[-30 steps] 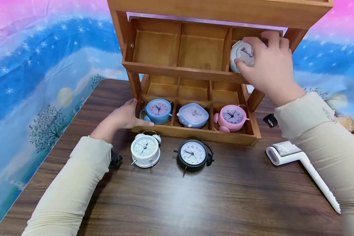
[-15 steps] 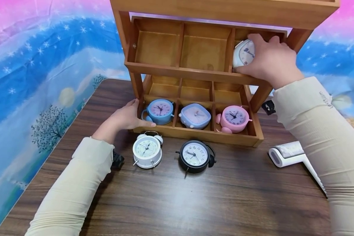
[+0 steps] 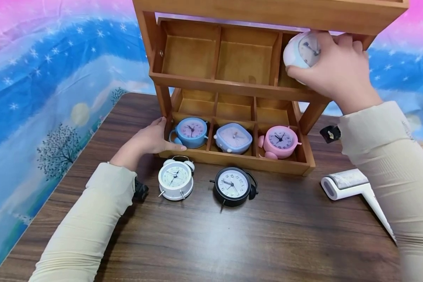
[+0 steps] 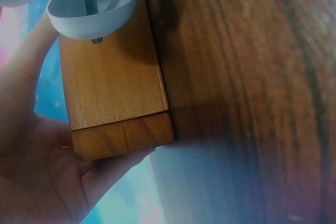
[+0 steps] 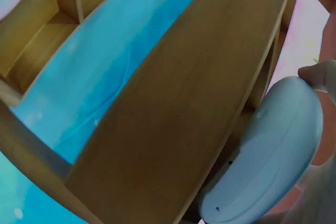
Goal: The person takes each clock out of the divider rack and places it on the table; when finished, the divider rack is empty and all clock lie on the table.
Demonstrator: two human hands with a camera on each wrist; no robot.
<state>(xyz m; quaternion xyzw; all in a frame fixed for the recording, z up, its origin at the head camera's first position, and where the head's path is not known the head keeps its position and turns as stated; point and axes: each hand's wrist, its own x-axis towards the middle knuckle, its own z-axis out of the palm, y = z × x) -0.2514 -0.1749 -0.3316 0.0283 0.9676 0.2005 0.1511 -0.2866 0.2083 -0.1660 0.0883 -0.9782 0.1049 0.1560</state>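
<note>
Your right hand [image 3: 335,72] is lifting the pale blue-white clock [image 3: 301,51] a little higher and to the right compared with half a second ago: then the clock was sitting lower in the right compartment of the wooden rack's [image 3: 232,84] upper shelf, and now it is hanging at the mouth of that compartment, close under the rack's top board, with the dial tilted to the left. Your fingers are curling over the top of the clock and your thumb is pressing it from below, so the hand is clamped on it. From the right wrist, the clock's rounded back [image 5: 268,161] is showing just beside the rack's shelf edge.

Your left hand [image 3: 149,139] is not changing its place. It is resting against the lower left corner of the rack, the thumb lying flat along the front edge, the fingers fairly straight and together, steadying more than gripping.

I judge that the clock is not seated in the rack at this moment; whether it is going in or coming out, I cannot tell.

Below the rack's upper shelf, the blue clock [image 3: 190,131], the square blue clock [image 3: 232,137] and the pink clock [image 3: 280,141] are sitting in the bottom row. In front of the rack, the white clock [image 3: 174,180] and the black clock [image 3: 232,186] are lying on the table [image 3: 211,243].
</note>
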